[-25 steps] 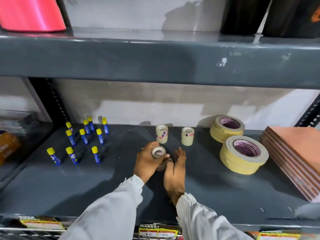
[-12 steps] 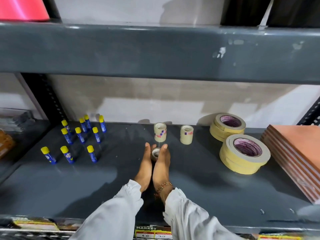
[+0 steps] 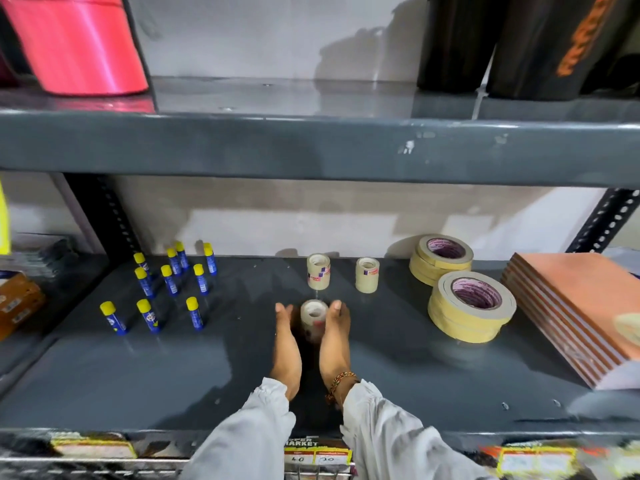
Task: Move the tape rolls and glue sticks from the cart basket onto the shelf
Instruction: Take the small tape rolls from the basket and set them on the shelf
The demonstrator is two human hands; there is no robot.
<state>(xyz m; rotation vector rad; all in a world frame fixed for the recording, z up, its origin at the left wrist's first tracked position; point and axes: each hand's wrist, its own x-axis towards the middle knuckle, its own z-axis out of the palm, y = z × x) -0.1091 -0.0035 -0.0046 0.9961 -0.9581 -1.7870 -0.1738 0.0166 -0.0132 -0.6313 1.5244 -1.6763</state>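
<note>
Since half a second ago: your hands have spread slightly apart and slid forward; more of the small tape stack (image 3: pixel 313 317) shows between them.

Hands: left hand (image 3: pixel 286 344) and right hand (image 3: pixel 335 342) flat, fingers straight, palms facing inward, flanking the stack. They cup rather than clench it; whether the palms press on it, you cannot tell.

Task item: small tape stack, upright on the shelf (image 3: pixel 138 368), mid-depth, centre.

Risk: the stack looks tall for its width. Draw one hand off sooner than the other, or brush it with a sleeve, and it may tip or shed a roll, which could run toward the front edge.

Nearby, behind: two small tape stacks (image 3: pixel 318 276) (image 3: pixel 367 273), near; pushing yours further back could knock the left one.

Left, well apart: upright glue sticks (image 3: pixel 169 278), easily toppled.

Right: two piles of wide masking tape (image 3: pixel 472 305) (image 3: pixel 441 258); orange pads (image 3: pixel 571 306).

Cart basket: only a wire rim (image 3: pixel 318 474) is visible.
</note>
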